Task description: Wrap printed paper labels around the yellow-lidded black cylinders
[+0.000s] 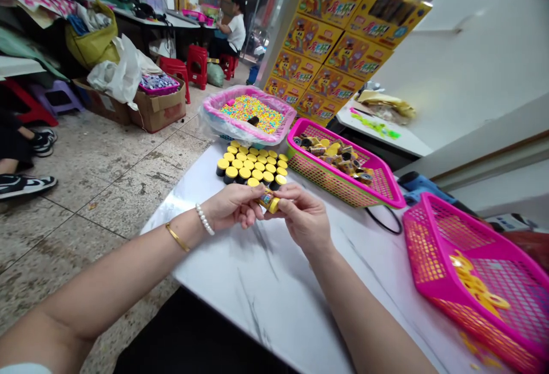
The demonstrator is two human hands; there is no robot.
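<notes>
Head view shows both hands meeting over the near side of the marble-patterned table (pixel 283 288), with a small yellow-capped container (pixel 266 197) between them, just in front of the standing jars. The left hand (pixel 235 205) holds its far end with thumb and fingers drawn close, the other fingers loosely curled below. The right hand (pixel 306 218) pinches near the yellow cap (pixel 273 206), thumb and fingertips nearly together. Gripping by the ends leaves much of the printed label uncovered, and probably lets each hand steady or turn its own end; whether either is twisting cannot be told.

Beyond the fingers, black jars with yellow lids (pixel 249 165) stand upright in close rows, lids up, an arrangement that likely keeps them stable and easy to count. To their right, a pink-rimmed mesh basket (pixel 338 186) holds loose labelled containers (pixel 337 154), apparently set within the right arm's reach. Behind the rows, a tub (pixel 286 125) of colourful beads (pixel 253 112) is wrapped in clear plastic, presumably so that nothing small slips out. Another pink basket (pixel 424 248), at the right, contains yellow rings (pixel 478 285), its high walls seemingly keeping them gathered.
</notes>
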